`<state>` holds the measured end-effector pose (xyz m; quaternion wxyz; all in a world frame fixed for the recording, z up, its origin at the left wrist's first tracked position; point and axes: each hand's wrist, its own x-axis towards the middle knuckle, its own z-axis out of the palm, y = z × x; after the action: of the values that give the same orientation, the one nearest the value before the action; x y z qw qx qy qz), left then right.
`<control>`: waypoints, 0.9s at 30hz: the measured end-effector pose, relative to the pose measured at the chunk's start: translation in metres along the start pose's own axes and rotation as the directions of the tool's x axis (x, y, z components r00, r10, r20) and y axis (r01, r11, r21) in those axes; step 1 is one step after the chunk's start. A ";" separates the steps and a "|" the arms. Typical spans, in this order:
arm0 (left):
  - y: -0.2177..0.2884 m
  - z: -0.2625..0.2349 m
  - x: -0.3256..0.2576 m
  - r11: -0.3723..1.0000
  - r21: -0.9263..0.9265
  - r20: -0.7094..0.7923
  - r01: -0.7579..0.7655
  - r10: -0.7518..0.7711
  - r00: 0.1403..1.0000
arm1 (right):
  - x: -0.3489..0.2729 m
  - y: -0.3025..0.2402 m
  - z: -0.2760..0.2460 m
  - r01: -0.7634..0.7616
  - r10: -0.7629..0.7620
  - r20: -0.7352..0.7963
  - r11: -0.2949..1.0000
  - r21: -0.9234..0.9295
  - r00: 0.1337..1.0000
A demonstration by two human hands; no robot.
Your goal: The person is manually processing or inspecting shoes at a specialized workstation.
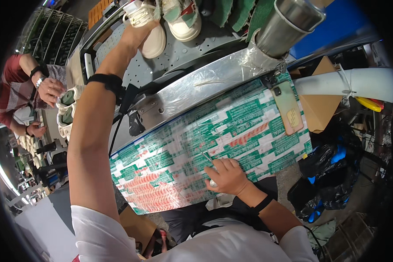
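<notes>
At the far end of my outstretched left arm, my left hand (pixel 137 36) grips a cream shoe (pixel 153 43) on the grey perforated conveyor. A second cream shoe (pixel 184 27) with green and red parts stands just right of it. My right hand (pixel 228 175) is closed round a thin metal tool (pixel 206 156), its tip poking out past the fingers; most of the tool is hidden. That hand is over a board (pixel 161 174) covered in green, white and red printed tape, nearest me. A phone in a pale case (pixel 288 108) lies on the board's right part.
A steel cup (pixel 288 26) stands in a plastic-wrapped holder on the metal rail (pixel 196 83). Green textured pieces (pixel 242 15) lie beyond. At left, another person's hand (pixel 51 90) is near more shoes (pixel 67 109). Black bags (pixel 332 174) and a white pipe (pixel 349 83) are at right.
</notes>
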<state>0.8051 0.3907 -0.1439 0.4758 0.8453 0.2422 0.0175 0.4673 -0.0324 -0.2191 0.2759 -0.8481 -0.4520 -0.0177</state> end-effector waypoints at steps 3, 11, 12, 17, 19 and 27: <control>-0.013 -0.018 -0.002 0.996 -0.083 -0.008 0.032 -0.033 0.999 | 0.001 -0.003 0.003 0.015 -0.014 -0.020 1.000 0.018 1.000; 0.050 -0.092 -0.172 0.917 -0.378 0.157 0.127 -0.071 0.985 | -0.002 0.001 0.009 0.031 -0.027 -0.072 0.998 0.050 0.997; 0.060 -0.092 -0.218 0.908 -0.398 0.141 0.133 -0.082 0.987 | -0.006 0.001 0.008 0.052 -0.047 -0.077 0.997 0.060 0.996; 0.010 -0.067 -0.411 0.950 -0.291 -0.138 -0.112 0.074 0.988 | -0.002 -0.001 0.001 0.026 -0.019 -0.056 0.991 0.132 0.998; -0.012 -0.038 -0.478 0.965 -0.253 -0.221 -0.071 0.014 0.975 | 0.000 -0.003 -0.002 0.047 -0.036 -0.076 0.987 0.156 0.996; -0.132 0.082 -0.587 0.960 -0.281 -0.376 0.005 -0.115 0.919 | -0.006 -0.015 -0.010 -0.084 0.133 -0.151 0.951 0.297 0.980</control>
<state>0.2574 0.1322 -0.1777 0.5312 0.7429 0.3529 0.2035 0.4539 -0.0351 -0.2052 0.4348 -0.8177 -0.3773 -0.0080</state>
